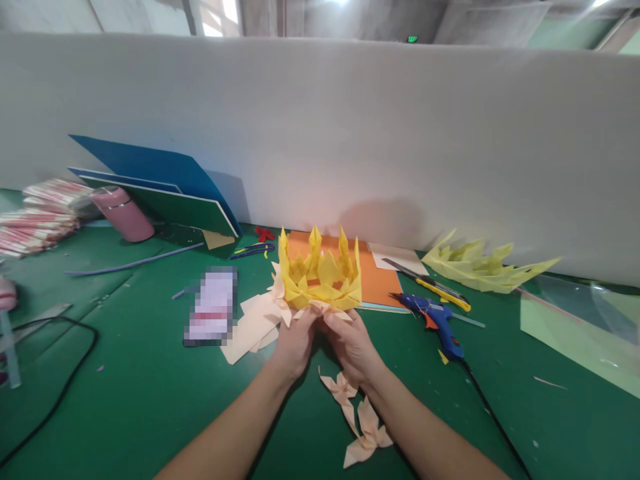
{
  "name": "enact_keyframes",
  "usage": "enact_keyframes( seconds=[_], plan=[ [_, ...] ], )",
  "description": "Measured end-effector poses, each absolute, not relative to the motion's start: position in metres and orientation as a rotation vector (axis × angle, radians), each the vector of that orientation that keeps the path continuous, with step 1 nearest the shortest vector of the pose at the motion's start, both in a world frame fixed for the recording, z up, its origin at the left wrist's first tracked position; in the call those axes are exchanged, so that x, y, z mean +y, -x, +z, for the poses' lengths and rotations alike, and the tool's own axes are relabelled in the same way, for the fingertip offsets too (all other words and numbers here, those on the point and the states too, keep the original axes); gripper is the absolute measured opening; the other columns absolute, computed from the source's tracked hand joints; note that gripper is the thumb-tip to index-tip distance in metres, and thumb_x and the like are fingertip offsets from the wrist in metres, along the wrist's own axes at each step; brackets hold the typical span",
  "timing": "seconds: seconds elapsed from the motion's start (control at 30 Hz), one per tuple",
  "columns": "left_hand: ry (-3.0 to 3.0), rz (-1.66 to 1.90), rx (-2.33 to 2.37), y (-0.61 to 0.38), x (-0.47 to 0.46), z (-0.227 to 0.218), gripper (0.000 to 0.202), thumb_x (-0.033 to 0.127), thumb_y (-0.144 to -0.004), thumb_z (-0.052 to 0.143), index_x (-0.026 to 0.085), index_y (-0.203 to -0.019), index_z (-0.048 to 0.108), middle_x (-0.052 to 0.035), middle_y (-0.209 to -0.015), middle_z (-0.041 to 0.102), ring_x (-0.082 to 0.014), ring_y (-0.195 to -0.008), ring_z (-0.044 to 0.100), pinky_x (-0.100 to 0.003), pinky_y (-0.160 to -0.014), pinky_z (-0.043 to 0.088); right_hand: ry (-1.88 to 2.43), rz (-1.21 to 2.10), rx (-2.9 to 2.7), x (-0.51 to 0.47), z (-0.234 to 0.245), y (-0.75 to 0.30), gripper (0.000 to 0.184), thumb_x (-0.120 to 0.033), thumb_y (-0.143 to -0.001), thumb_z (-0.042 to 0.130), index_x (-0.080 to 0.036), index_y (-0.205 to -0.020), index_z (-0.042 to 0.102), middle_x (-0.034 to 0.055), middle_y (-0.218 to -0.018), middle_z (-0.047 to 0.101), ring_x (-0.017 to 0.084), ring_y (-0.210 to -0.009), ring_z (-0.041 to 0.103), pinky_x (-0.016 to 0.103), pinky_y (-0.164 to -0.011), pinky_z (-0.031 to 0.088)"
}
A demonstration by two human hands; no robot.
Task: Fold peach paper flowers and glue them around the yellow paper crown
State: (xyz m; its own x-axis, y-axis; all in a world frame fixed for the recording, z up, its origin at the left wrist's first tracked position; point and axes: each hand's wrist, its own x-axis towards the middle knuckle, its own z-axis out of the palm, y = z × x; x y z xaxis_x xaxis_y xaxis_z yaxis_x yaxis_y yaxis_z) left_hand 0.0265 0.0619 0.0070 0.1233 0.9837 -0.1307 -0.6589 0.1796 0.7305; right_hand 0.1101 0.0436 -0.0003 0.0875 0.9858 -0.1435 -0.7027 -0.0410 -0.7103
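Observation:
A folded yellow paper crown (320, 293) with pointed tips stands upright between my hands, just above the table's middle. My left hand (296, 343) and my right hand (350, 347) grip its near lower edge, thumbs close together. There the thumbs press on a peach paper flower (324, 309) against the crown's base. Another peach paper flower (281, 300) sits at the crown's left side. Most of my fingers are hidden under the crown. Loose peach folded flowers (367, 433) lie on the table between my forearms.
On the right lie a blue glue gun (440, 323) with a black cord, a yellow utility knife (445, 293) and a yellow-green paper crown (487, 267). To the left are a phone (213, 307), peach paper sheets (250, 330), a pink bottle (125, 213) and leaning boards (165, 200). Orange paper (383, 273) lies behind.

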Motion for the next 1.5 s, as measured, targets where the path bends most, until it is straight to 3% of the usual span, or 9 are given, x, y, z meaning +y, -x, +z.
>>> enact_keyframes(
  seconds=[0.17,0.3,0.53,0.63,0.8,1.0,1.13,1.3,1.5],
  plan=[
    [-0.616,1.284,0.608,-0.018,0.069,0.010,0.011,0.021,-0.060,0.070,0.019,-0.070,0.065,0.0010,-0.068,0.066,-0.0179,-0.075,0.062,-0.031,-0.078,0.046,0.551,1.613,-0.453,0.048,0.009,-0.125,0.034,-0.055,-0.062,0.070,-0.025,-0.077,0.068,0.0001,-0.087,0.073,0.019,-0.085,0.065,0.031,-0.076,0.051],
    [-0.639,1.239,0.519,-0.014,0.073,0.011,0.015,0.016,-0.060,0.071,0.018,-0.074,0.064,-0.0014,-0.078,0.069,-0.0179,-0.083,0.063,-0.028,-0.078,0.047,0.514,1.619,-0.247,0.056,0.009,-0.135,0.016,-0.041,-0.077,0.063,-0.026,-0.078,0.067,-0.0038,-0.080,0.073,0.014,-0.084,0.065,0.027,-0.075,0.052],
    [-0.386,1.250,0.514,-0.011,0.078,0.011,0.030,0.035,-0.063,0.078,0.016,-0.081,0.063,0.0036,-0.071,0.065,-0.0060,-0.054,0.054,-0.016,-0.046,0.041,0.441,1.579,-0.024,0.058,0.006,-0.137,0.022,-0.026,-0.079,0.067,-0.021,-0.060,0.058,-0.0109,-0.050,0.056,0.002,-0.036,0.042,0.011,-0.032,0.033],
    [-0.338,1.249,0.440,-0.014,0.074,0.012,0.032,0.038,-0.062,0.078,0.017,-0.081,0.063,0.0037,-0.072,0.065,-0.0052,-0.054,0.053,-0.016,-0.047,0.041,0.436,1.568,-0.005,0.058,0.005,-0.137,0.020,-0.026,-0.078,0.069,-0.021,-0.062,0.058,-0.0115,-0.050,0.054,0.001,-0.038,0.044,0.010,-0.035,0.037],
    [-0.591,1.052,0.502,-0.021,0.067,0.010,0.034,0.019,-0.054,0.084,0.014,-0.083,0.066,-0.0013,-0.075,0.069,-0.0107,-0.072,0.063,-0.021,-0.073,0.048,0.552,1.634,-0.137,0.060,0.003,-0.131,0.013,-0.029,-0.079,0.068,-0.021,-0.071,0.063,-0.0088,-0.053,0.055,0.003,-0.045,0.049,0.012,-0.050,0.048],
    [-0.537,1.197,0.725,-0.020,0.072,0.001,0.033,0.026,-0.052,0.084,0.015,-0.075,0.062,0.0017,-0.073,0.067,-0.0093,-0.066,0.061,-0.020,-0.063,0.048,0.894,1.658,-0.477,0.050,0.019,-0.140,0.021,-0.035,-0.067,0.075,-0.019,-0.078,0.067,-0.0033,-0.070,0.064,0.007,-0.057,0.056,0.016,-0.049,0.046],
    [-0.520,1.304,0.753,-0.021,0.074,0.002,0.038,0.027,-0.051,0.084,0.017,-0.080,0.061,0.0021,-0.082,0.067,-0.0098,-0.074,0.062,-0.020,-0.066,0.050,1.490,1.306,-1.124,0.023,0.039,-0.190,0.033,-0.044,-0.066,0.068,-0.019,-0.087,0.068,0.0042,-0.083,0.070,0.014,-0.064,0.058,0.024,-0.054,0.045],
    [-0.517,1.346,0.750,-0.024,0.073,0.005,0.038,0.027,-0.052,0.084,0.017,-0.079,0.059,0.0025,-0.085,0.066,-0.0098,-0.074,0.063,-0.022,-0.069,0.053,2.176,0.302,-1.154,-0.009,0.029,-0.276,0.040,-0.053,-0.070,0.049,-0.017,-0.081,0.064,0.0113,-0.078,0.068,0.026,-0.072,0.061,0.035,-0.062,0.045],
    [-0.517,1.344,0.794,-0.024,0.073,0.004,0.036,0.025,-0.053,0.082,0.016,-0.080,0.059,0.0022,-0.077,0.066,-0.0107,-0.068,0.065,-0.022,-0.065,0.054,2.370,0.344,-1.336,-0.007,-0.002,-0.307,0.044,-0.047,-0.068,0.048,-0.011,-0.086,0.067,0.0114,-0.070,0.069,0.026,-0.064,0.063,0.034,-0.060,0.047]
  ],
)
